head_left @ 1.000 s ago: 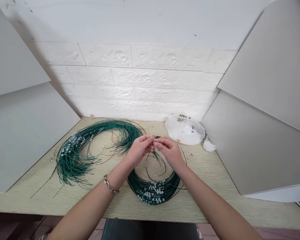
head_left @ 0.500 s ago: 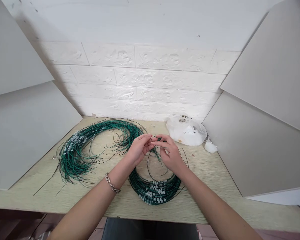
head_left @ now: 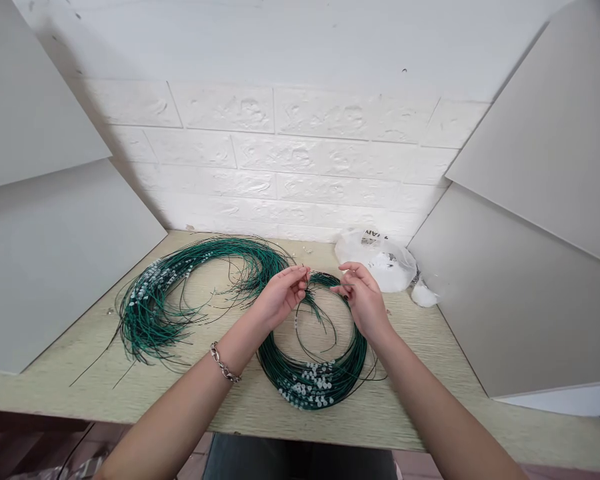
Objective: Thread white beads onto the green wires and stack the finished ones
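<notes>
Between the left fingers (head_left: 295,273) sits a wire (head_left: 307,275).

Soft light brightens the wall (head_left: 280,157), shaded at left; edges stretch.

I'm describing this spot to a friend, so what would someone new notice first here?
Probably the two big sweeps of green and black wire dotted with white beads: a curved bundle on the left of the table, and a rounder coil in front of the person. Above that coil, the left hand and right hand are apart, and a chain bracelet circles the left wrist.
</notes>
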{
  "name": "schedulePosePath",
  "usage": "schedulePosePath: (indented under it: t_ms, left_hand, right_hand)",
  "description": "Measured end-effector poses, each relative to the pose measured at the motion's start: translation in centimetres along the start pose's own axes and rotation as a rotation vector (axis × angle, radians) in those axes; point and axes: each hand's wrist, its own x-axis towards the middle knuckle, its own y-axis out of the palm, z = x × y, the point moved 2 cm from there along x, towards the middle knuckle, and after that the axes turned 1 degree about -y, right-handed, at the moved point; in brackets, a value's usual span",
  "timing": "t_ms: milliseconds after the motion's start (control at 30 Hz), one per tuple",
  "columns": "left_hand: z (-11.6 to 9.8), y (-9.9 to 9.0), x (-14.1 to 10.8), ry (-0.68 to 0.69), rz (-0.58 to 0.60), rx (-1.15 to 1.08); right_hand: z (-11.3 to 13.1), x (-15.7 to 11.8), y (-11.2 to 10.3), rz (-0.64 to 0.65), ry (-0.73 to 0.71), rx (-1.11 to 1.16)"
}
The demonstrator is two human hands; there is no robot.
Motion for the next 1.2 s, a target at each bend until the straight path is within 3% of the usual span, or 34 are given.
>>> schedulePosePath:
  t_ms: [100,200,367,567,667,800,900,1100,1200]
  left_hand:
    - [0.2,0.0,0.1,-0.037,0.001,-0.024]
    - [0.2,-0.3,0.3,-0.037,-0.053,-0.076]
    - [0.1,-0.6,0.4,-0.044,-0.112,-0.135]
    - [0.3,-0.5,0.4,-0.067,-0.072,-0.163]
    - [0.3,-0.6,0.4,-0.089,-0.052,-0.207]
    - [0.2,-0.6,0.4,-0.073,-0.047,-0.263]
    - [0.2,-0.5,0.4,-0.069,-0.038,-0.266]
    - [0.5,-0.3,0.3,-0.131,-0.014,-0.226]
    - [0.7,-0.3,0.3,-0.15,0.016,-0.187]
  right_hand:
    - [-0.2,0.2,-0.2,0.002,0.031,-0.201]
    - [-0.1,0.1,0.1,0.144,0.02,-0.422]
    - [0.5,-0.4,0.5,0.385,0.05,-0.388]
    - [0.3,-0.3,0.2,0.315,-0.056,-0.17]
    - [0.4,-0.2,0.1,0.333,-0.105,-0.313]
    - [0.9,-0.3,0.1,0.462,-0.191,-0.524]
    - [1.1,-0.4,0.2,0.455,-0.171,-0.432]
    - [0.5,-0.5,0.8,0.265,0.052,0.123]
    - [0.2,-0.6,0.7,0.193,0.156,0.133]
